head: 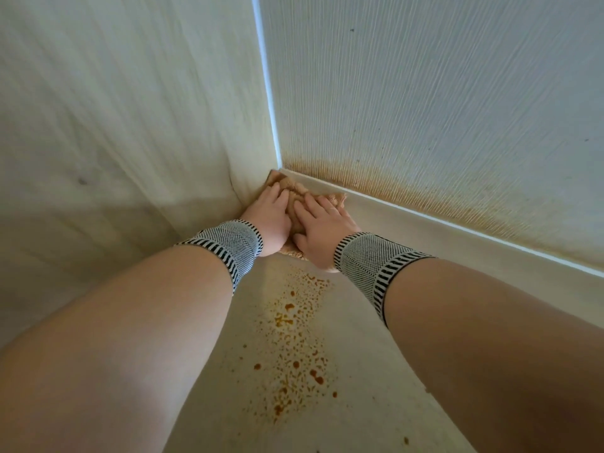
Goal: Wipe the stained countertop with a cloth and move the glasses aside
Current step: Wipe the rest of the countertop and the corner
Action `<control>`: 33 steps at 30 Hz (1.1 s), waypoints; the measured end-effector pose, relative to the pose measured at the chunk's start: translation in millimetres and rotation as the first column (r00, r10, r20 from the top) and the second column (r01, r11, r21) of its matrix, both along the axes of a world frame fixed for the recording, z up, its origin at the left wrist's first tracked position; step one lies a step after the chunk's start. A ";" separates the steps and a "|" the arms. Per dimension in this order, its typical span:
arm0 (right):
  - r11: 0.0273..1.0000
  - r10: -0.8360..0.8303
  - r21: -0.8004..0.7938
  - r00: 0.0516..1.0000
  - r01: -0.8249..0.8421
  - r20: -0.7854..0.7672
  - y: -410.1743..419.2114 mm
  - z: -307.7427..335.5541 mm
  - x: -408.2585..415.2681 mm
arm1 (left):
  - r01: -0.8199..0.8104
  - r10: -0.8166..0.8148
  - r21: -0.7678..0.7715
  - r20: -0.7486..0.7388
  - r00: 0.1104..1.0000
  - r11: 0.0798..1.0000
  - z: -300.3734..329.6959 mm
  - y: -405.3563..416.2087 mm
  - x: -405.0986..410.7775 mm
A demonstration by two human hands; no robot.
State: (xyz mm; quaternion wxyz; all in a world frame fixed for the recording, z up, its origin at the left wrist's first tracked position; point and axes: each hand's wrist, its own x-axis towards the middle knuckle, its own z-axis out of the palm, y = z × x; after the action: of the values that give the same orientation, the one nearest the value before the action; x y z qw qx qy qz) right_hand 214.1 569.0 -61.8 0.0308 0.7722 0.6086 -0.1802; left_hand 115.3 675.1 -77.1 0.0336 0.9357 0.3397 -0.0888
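Observation:
A tan terry cloth lies bunched in the far corner of the pale countertop, where two walls meet. My left hand and my right hand both press flat on the cloth, side by side, fingers straight and pointing into the corner. Orange-brown droplets and smears, the stain, run in a band down the countertop between my forearms. No glasses are in view.
Textured wallpaper covers the left wall and the right wall. The right wall has a brown stained band just above a white upstand along the counter's back edge. Striped wristbands sit on both wrists.

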 end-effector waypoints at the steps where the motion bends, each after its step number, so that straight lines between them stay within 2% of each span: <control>1: 1.000 0.002 -0.009 1.000 -0.002 -0.005 -5.6 1.2 -5.4 | -0.028 0.028 -0.020 0.013 1.000 0.999 -0.3 -4.0 -6.8; 4: 0.999 0.021 -0.031 1.000 -0.022 -0.014 -20.8 4.6 -26.5 | -0.109 0.111 -0.116 0.006 0.994 0.987 0.9 -21.4 -32.0; 9: 0.997 0.068 -0.029 0.998 -0.068 -0.005 -38.3 1.3 -52.7 | -0.138 0.136 -0.127 -0.028 0.990 0.982 -0.3 -39.2 -60.8; 23: 0.999 -0.025 -0.041 1.000 0.025 0.010 4.1 3.0 5.5 | -0.102 0.101 -0.094 -0.009 0.995 0.990 -5.2 5.7 10.9; 33: 0.998 -0.037 -0.044 0.999 0.038 0.023 -2.7 1.5 -15.6 | -0.157 0.158 -0.132 -0.005 0.987 0.979 1.6 -13.8 -10.1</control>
State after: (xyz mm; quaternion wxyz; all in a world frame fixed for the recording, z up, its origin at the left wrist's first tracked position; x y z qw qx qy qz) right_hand 198.4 566.3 -60.3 0.0513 0.7844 0.5895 -0.1858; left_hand 105.2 661.4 -75.5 0.1032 0.9019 0.4060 -0.1054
